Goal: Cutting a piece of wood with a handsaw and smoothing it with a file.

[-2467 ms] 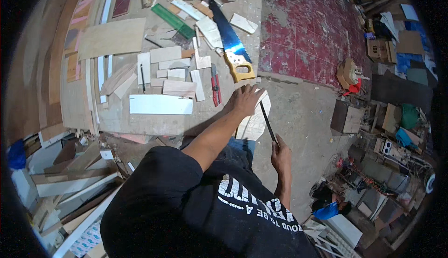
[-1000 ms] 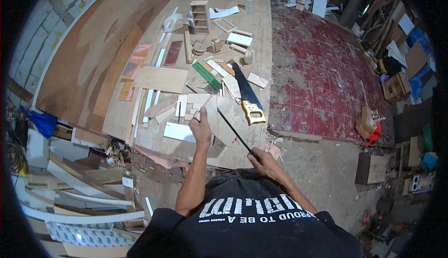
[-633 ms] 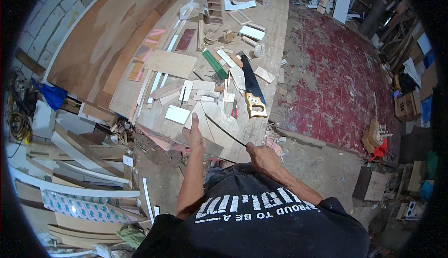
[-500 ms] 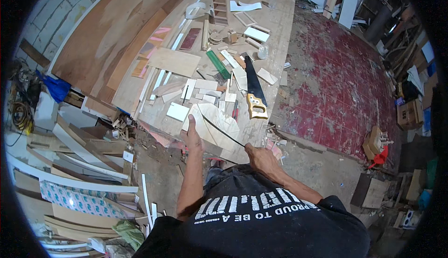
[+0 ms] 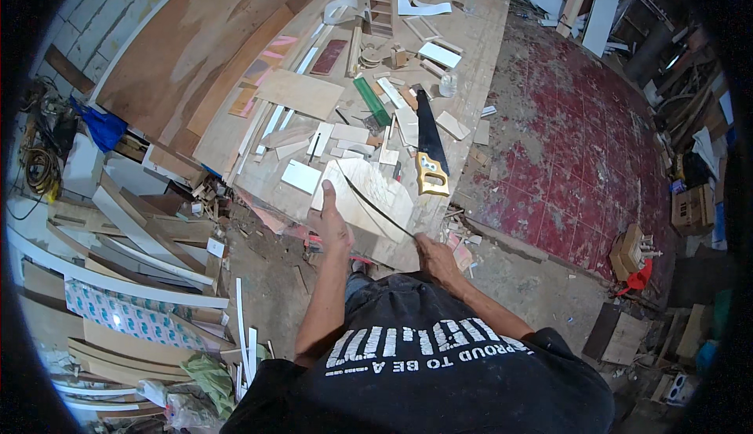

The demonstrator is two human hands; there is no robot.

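Note:
My left hand (image 5: 332,222) grips the left edge of a pale wooden board (image 5: 369,220), its thumb on top of the face. The board has a rounded far edge and is held over the near end of the worktable. Across it runs a thin dark curved strip (image 5: 375,208), from near the far left edge to my right hand (image 5: 437,258). My right hand is closed around the strip's near end, at the board's right corner; its fingertips are partly hidden. A handsaw (image 5: 431,144) with a black blade and pale wooden handle lies just beyond the board, to the right.
Wood offcuts (image 5: 349,133), a green strip-like piece (image 5: 371,102) and a small shelf unit (image 5: 382,10) are spread over the worktable (image 5: 478,49). Large wood sheets (image 5: 196,49) lean at left. Curved panels (image 5: 141,277) are stacked at lower left. Red worn flooring (image 5: 565,136) lies to the right.
The view has shifted slightly. The board and my left hand sit a little farther from me. My right hand is slightly farther left, still at the strip's end.

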